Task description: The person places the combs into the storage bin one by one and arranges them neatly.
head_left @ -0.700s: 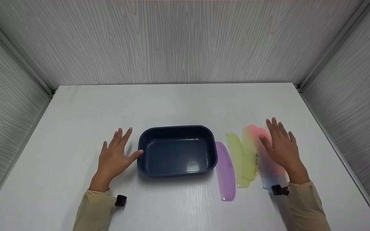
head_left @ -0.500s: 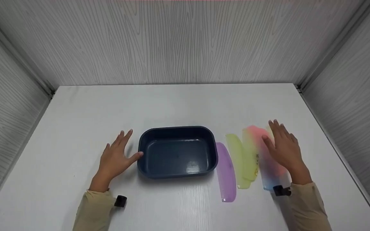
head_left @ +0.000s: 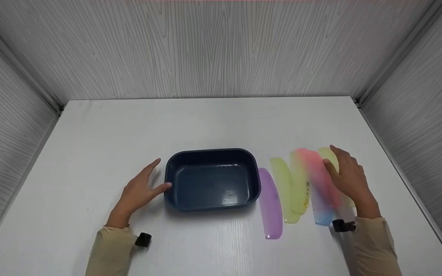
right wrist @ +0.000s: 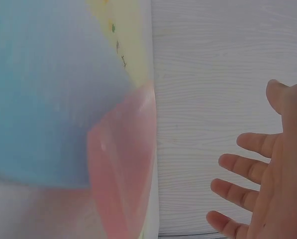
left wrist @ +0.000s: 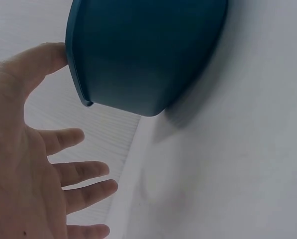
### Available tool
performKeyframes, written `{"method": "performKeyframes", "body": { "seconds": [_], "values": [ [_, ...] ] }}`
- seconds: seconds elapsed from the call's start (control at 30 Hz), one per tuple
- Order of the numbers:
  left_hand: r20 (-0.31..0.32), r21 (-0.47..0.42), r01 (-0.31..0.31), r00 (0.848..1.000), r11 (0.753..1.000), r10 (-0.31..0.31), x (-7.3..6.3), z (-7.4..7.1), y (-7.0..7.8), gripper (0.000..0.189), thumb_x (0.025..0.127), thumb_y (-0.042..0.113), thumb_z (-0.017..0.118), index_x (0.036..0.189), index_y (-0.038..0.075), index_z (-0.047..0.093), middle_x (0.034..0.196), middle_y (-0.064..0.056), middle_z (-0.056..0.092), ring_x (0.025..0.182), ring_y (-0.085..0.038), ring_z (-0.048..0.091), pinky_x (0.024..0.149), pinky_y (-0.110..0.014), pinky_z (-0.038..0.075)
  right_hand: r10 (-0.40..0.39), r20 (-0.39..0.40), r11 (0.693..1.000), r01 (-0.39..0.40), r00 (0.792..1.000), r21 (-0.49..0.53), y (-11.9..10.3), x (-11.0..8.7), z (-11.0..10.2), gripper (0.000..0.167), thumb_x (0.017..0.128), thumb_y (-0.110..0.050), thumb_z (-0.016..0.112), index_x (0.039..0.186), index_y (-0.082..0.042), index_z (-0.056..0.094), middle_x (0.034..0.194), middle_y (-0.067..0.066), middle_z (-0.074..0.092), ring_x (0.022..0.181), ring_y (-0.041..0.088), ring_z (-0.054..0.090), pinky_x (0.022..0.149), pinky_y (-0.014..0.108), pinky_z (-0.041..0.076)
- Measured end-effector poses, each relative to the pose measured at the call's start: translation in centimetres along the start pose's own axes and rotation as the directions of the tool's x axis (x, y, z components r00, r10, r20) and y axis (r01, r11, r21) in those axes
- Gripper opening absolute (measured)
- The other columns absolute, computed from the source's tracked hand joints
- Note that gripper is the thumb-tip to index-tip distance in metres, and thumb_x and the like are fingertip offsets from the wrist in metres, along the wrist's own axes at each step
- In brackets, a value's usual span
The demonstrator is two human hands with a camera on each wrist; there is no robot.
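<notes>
A dark blue rectangular basin (head_left: 211, 207) stands on the white table. My left hand (head_left: 138, 193) is at its left side, thumb at the rim and the other fingers spread apart from it; the left wrist view shows the thumb by the basin's edge (left wrist: 76, 59). To the basin's right lie a purple comb (head_left: 271, 207), yellow-green combs (head_left: 282, 191), and an overlapping pink comb (head_left: 317, 168) and blue comb (head_left: 324, 217). Above the rightmost ones, partly hiding another yellow-green comb (head_left: 326, 152), hovers my right hand (head_left: 351, 180), fingers extended and holding nothing.
Grey wood-grain panels (head_left: 213, 50) wall the table (head_left: 205, 122) at the back and both sides. A small black device (head_left: 143, 240) sits at the left wrist, and another black device (head_left: 343, 225) at the right wrist.
My right hand has moved right and slightly down, showing more of the pink comb and the far yellow-green comb. My left hand has stayed at the basin, its fingers drawn closer together.
</notes>
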State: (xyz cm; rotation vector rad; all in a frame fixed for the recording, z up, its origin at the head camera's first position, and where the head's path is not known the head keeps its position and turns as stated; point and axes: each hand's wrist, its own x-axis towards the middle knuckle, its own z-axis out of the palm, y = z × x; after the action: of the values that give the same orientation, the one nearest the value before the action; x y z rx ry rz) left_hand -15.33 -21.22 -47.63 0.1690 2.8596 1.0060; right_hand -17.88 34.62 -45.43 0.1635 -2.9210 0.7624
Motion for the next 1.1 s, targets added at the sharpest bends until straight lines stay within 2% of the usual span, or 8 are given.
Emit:
{"method": "performKeyframes", "body": {
  "seconds": [0.23, 0.5, 0.8, 1.1],
  "values": [
    [0.026, -0.040, 0.007, 1.000, 0.999, -0.006, -0.1, 0.0, 0.0, 0.084, 0.086, 0.055, 0.063, 0.153, 0.020, 0.027, 0.155, -0.018, 0.032, 0.140, -0.040, 0.033, 0.109, -0.060, 0.029, 0.001, 0.005, 0.999, -0.001, 1.000, 0.040, 1.5, 0.1, 0.3, 0.064, 0.101, -0.042, 0.046, 0.146, 0.002, 0.033, 0.144, 0.034, 0.034, 0.127, 0.057, 0.031, 0.097, 0.073, 0.021],
    [0.029, -0.093, -0.016, 0.999, 0.996, 0.018, -0.2, 0.0, -0.1, 0.084, 0.085, 0.053, 0.067, 0.153, 0.023, 0.028, 0.155, -0.017, 0.033, 0.141, -0.039, 0.033, 0.109, -0.060, 0.028, 0.026, 0.096, 0.995, -0.035, 0.995, 0.094, 2.8, 0.2, 0.7, 0.065, 0.100, -0.041, 0.048, 0.147, 0.001, 0.031, 0.142, 0.031, 0.036, 0.123, 0.051, 0.037, 0.096, 0.068, 0.031],
    [0.050, -0.101, 0.000, 0.999, 0.995, 0.005, -0.1, 0.3, 0.1, 0.083, 0.085, 0.052, 0.067, 0.153, 0.026, 0.027, 0.154, -0.017, 0.035, 0.137, -0.037, 0.041, 0.105, -0.063, 0.032, 0.034, 0.218, 0.990, -0.063, 0.975, 0.130, 3.4, 0.2, 0.6, 0.066, 0.101, -0.040, 0.047, 0.148, 0.002, 0.029, 0.135, 0.031, 0.038, 0.117, 0.048, 0.042, 0.090, 0.062, 0.038],
    [0.070, -0.105, -0.002, 0.997, 0.994, 0.010, -0.2, 0.3, 0.2, 0.085, 0.084, 0.050, 0.069, 0.153, 0.026, 0.025, 0.152, -0.019, 0.038, 0.136, -0.037, 0.042, 0.103, -0.066, 0.032, 0.075, 0.298, 0.986, -0.114, 0.952, 0.118, 3.5, 0.4, 0.6, 0.082, 0.092, -0.044, 0.061, 0.148, 0.004, 0.028, 0.133, 0.032, 0.039, 0.112, 0.042, 0.043, 0.085, 0.052, 0.043]
  ]
}}
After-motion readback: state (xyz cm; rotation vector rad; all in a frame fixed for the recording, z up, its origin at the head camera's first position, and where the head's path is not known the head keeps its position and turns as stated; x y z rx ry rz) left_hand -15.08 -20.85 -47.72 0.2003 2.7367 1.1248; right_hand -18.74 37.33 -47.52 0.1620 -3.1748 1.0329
